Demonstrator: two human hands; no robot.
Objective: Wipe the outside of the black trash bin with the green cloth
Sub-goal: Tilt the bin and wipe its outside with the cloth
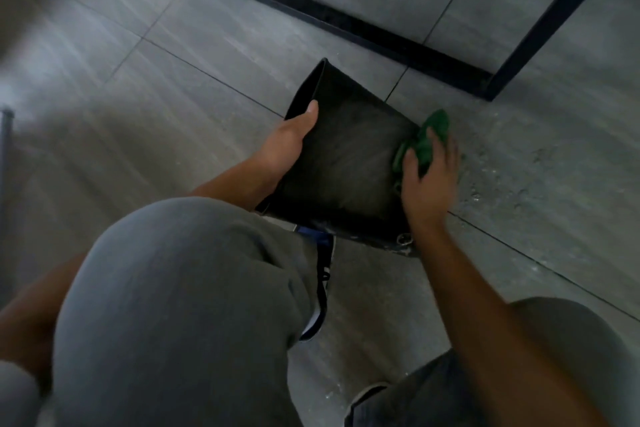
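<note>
Black trash bin [346,163], tilted on grey floor tiles [173,80]; no legible label.
Your left hand [289,146] clamps its rim; your right hand [427,177] presses the green cloth [429,135] against its side.

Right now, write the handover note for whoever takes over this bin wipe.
Left hand: grips the bin by its left edge, holding it tilted on the floor.
Right hand: presses the green cloth against the bin's right side.
Done: wiping is under way on the right side; how much is clean cannot be told.
Left: the remaining outer sides and the lower edge, which shows pale specks.
</note>
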